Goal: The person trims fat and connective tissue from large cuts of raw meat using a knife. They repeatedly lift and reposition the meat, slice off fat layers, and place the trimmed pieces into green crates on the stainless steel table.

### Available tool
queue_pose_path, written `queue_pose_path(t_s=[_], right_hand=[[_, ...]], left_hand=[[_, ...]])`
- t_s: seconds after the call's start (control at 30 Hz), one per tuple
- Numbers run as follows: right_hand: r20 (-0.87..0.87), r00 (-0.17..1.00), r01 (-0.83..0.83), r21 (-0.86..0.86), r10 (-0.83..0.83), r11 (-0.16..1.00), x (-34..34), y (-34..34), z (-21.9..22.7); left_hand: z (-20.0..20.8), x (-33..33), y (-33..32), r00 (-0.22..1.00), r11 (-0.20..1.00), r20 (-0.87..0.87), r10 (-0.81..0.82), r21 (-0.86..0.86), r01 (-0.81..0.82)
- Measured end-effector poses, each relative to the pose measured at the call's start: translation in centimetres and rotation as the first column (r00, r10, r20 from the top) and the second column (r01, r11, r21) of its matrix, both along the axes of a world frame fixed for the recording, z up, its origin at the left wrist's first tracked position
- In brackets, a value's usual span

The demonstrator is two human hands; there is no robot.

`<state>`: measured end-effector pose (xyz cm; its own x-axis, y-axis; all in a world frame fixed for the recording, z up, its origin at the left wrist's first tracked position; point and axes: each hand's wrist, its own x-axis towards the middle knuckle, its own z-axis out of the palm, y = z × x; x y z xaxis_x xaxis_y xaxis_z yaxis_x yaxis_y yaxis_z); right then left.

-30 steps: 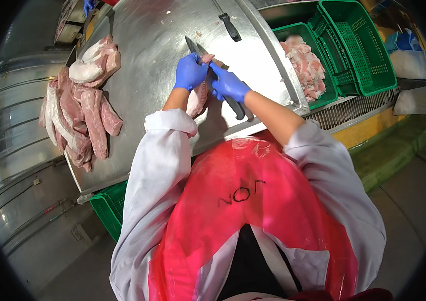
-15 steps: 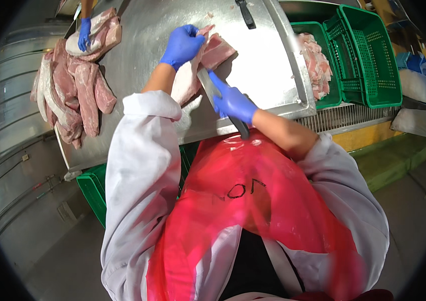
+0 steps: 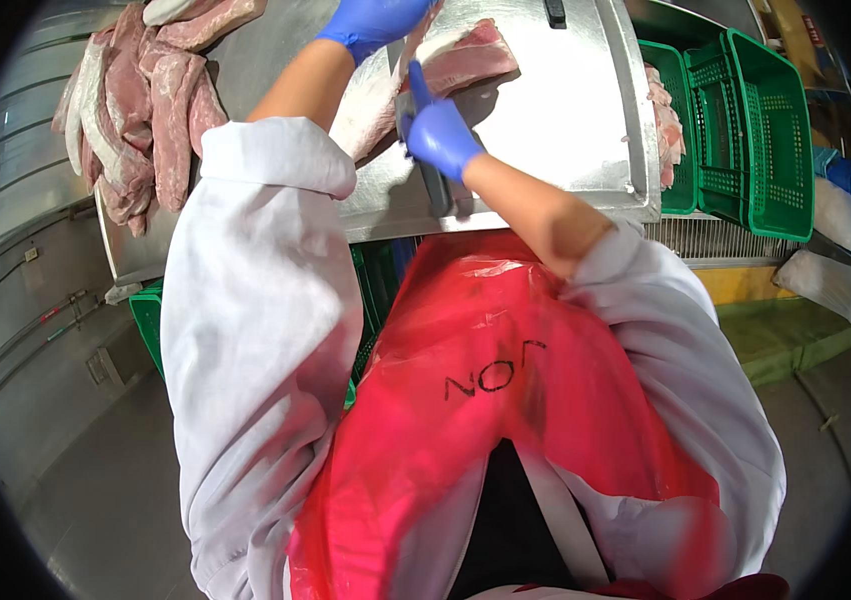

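blue-gloved, your right hand is wrapped around the dark handle of a knife, its forefinger stretched forward toward the meat. much of the blade is hidden, so you cannot tell how far it enters. your left hand, gloved in blue too, is cut by the upper edge of the view, beside a raised pink strip; whether its fingers pinch that strip, you cannot tell. the piece of meat lies on the steel surface in front of you, pale toward you and redder at its far right end.

to your left, a pile of meat rests near the surface's edge. a black handle shows at the top. past the right rim sit 2 green containers: a basket with pale meat pieces and, beside it, a perforated crate. you wear a red apron over white sleeves.
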<state>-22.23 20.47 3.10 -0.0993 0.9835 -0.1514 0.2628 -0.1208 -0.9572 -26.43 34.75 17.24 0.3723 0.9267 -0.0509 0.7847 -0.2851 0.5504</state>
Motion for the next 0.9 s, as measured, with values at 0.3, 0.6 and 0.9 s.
queue_pose_path(t_s=[0.3,0.6,0.9], right_hand=[[0.059,0.998,-0.01,-0.035,0.012,0.999,-4.5,0.8,-1.6],[-0.141,0.982,0.108,-0.141,-0.128,0.984,-6.6,1.6,-0.9],[-0.048,0.988,0.147,0.002,-0.146,0.989,-11.8,0.6,-4.5]], left_hand=[[3.0,-1.0,-0.8,0.973,0.99,0.192,-0.13,0.069,0.119],[7.1,-2.3,-2.6,0.947,0.988,0.284,-0.152,0.059,0.141],[8.5,-4.8,-4.3,0.761,0.954,0.581,-0.287,0.103,0.28]])
